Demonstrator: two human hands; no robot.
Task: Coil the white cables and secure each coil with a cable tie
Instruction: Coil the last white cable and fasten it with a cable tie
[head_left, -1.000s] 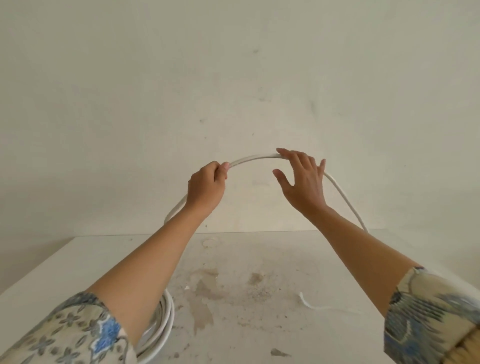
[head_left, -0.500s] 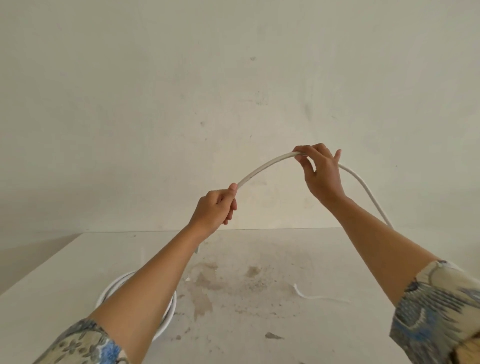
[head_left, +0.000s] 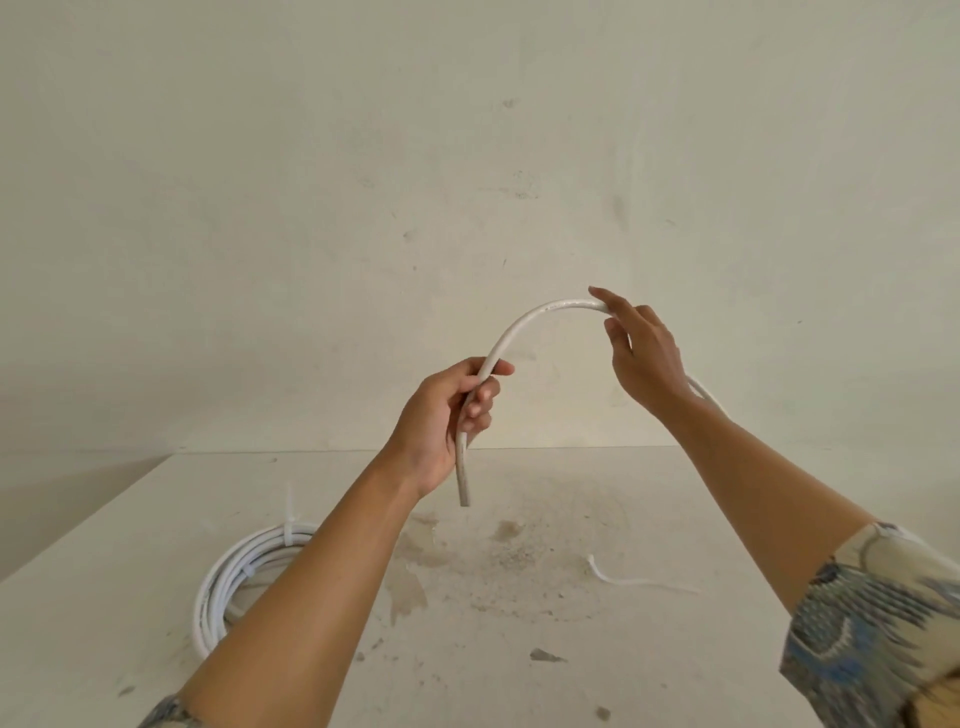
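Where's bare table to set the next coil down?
Widest: the stained middle of the table, between the tied coil and the loose cable tie. Also the far strip along the wall, and the near edge right of the left arm. Crowded at left, where the coil lies under that arm.

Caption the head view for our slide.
Left hand grips the white cable; right hand rests on its arch; tied coil on table.
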